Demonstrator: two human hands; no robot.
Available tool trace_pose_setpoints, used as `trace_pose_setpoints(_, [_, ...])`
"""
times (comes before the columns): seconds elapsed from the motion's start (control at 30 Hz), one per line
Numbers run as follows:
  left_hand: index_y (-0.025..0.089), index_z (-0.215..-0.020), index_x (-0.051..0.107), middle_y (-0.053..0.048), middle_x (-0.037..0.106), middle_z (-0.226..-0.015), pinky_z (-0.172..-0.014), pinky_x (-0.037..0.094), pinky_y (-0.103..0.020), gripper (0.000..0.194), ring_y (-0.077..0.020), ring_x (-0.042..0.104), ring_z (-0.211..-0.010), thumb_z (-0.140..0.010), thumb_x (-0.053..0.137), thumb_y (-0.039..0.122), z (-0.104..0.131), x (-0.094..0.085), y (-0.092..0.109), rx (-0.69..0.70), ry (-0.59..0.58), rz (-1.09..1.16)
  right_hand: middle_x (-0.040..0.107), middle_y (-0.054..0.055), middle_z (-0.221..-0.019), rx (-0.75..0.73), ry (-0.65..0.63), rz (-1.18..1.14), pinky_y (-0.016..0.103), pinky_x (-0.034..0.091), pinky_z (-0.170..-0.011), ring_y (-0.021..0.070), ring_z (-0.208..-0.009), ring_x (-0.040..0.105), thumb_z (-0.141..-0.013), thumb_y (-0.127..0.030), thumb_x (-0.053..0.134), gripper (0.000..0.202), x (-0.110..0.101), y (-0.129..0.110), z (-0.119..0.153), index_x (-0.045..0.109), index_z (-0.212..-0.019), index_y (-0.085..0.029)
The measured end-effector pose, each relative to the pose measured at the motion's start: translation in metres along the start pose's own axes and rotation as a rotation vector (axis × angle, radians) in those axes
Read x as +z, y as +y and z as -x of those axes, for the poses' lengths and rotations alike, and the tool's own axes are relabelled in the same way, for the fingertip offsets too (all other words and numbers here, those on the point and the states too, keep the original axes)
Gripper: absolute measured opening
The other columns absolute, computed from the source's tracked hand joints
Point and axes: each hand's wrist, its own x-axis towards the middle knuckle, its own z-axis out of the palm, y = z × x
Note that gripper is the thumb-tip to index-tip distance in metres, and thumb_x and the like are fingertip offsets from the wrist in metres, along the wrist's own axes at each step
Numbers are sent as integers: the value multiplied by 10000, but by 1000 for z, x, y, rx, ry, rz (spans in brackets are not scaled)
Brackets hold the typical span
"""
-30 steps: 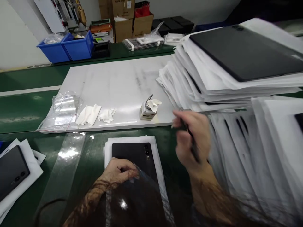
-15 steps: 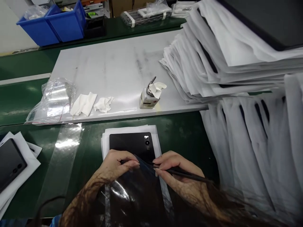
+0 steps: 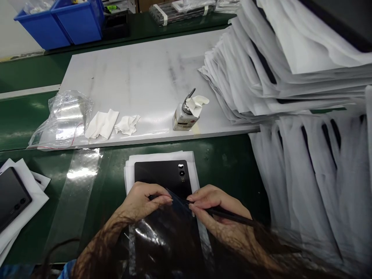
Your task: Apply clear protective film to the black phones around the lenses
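Note:
A black panel (image 3: 158,172) with camera holes at its upper right lies on white sheets (image 3: 190,157) in front of me. Clear film (image 3: 174,224) covers its lower part and is lifted at its upper edge. My left hand (image 3: 148,199) pinches the film's edge between thumb and fingers. My right hand (image 3: 217,205) is closed on a thin dark tool (image 3: 232,216), likely tweezers, whose tip meets the film beside my left fingertips. Strands of hair blur over both forearms and the lower part of the view.
Tall stacks of white-wrapped sheets (image 3: 302,155) stand at the right. A metal-topped bottle (image 3: 184,116), wipes (image 3: 101,124) and a plastic bag (image 3: 65,116) rest on the grey board (image 3: 130,77). Another dark panel (image 3: 13,197) lies at left; blue bins (image 3: 77,23) stand behind.
The view has shifted slightly, with the background sitting a little higher. Both hands keep nearly the same place and grip at the film.

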Motion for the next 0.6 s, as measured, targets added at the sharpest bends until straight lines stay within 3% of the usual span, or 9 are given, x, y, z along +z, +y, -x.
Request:
trace_pose_setpoints(0.3, [177,-699,742,-32,762,-618,-458,568,-202,126,-189,706,-502,-761,668,258,0,3,-1,-31,30,9,959,59,-942,41,10,-65,455,814,-619,320,-716,914,-1076,-278,970,144,3,3,21,955,-1050,-419])
trace_pose_setpoints(0.4, [182,-705,744,-29,764,-632,-465,567,-203,113,-190,706,-509,-762,662,234,0,2,-3,-34,26,12,931,56,-908,135,201,-180,480,781,-568,314,-662,859,-1046,-385,1021,118,15,8,20,938,-967,-414])
trace_pose_setpoints(0.5, [190,-706,749,-18,768,-634,-469,565,-200,110,-186,704,-498,-763,656,201,0,2,-4,-32,8,17,884,15,-856,333,428,-403,398,716,-522,246,-606,793,-945,-468,1118,305,25,23,-1,849,-848,-362])
trace_pose_setpoints(0.6, [195,-713,751,-18,772,-632,-460,572,-219,116,-201,708,-492,-765,649,184,0,1,-4,-33,0,11,849,-8,-809,502,505,-509,361,719,-574,222,-646,807,-842,-508,1188,444,27,43,-26,785,-794,-329])
